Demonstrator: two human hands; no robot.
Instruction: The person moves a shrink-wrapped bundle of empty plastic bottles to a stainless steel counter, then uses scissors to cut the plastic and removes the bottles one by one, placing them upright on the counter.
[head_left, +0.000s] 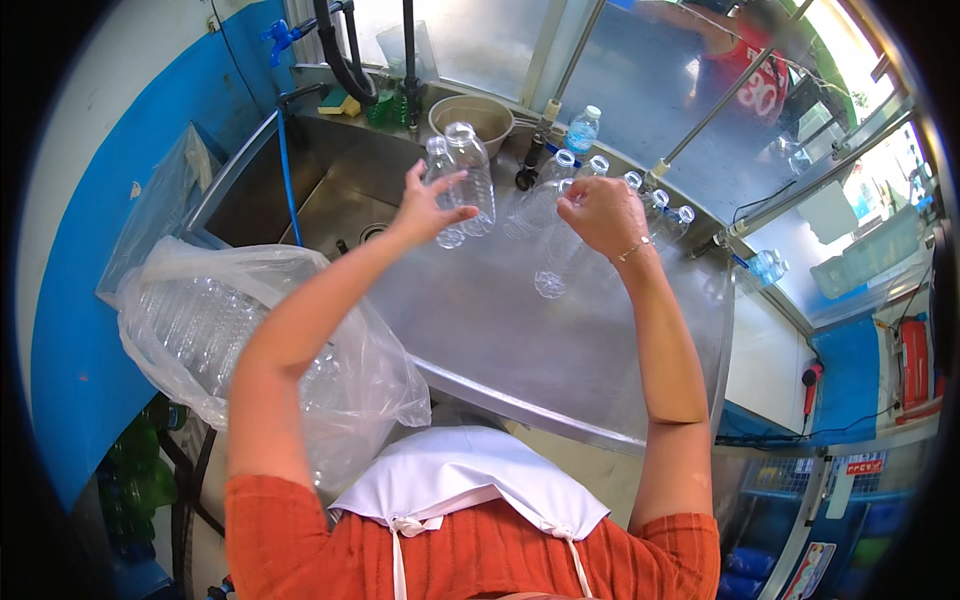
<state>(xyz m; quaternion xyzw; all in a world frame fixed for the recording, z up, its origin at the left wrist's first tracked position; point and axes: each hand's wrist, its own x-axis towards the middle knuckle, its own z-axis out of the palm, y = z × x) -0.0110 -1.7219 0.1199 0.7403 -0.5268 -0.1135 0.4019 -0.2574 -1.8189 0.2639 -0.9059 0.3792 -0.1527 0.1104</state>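
My left hand (435, 202) has its fingers spread beside two clear plastic bottles, a narrower one (448, 196) and a larger one (481, 176), on the steel counter (495, 330). Its fingertips overlap them in view, and I see no firm grip. My right hand (606, 214) is closed around the upper end of a clear plastic bottle (551, 262), whose neck the fingers hide. Next to that hand leans another clear bottle (529, 214). Several uncapped bottles (679, 221) line the counter's back edge, partly behind my right hand.
A large plastic bag of clear bottles (202, 330) lies at the left, against the sink basin (330, 187). Along the back are a beige bowl (472, 112), a capped bottle (583, 133), a sponge (339, 103) and pipes. A person in red (750, 75) is beyond the window.
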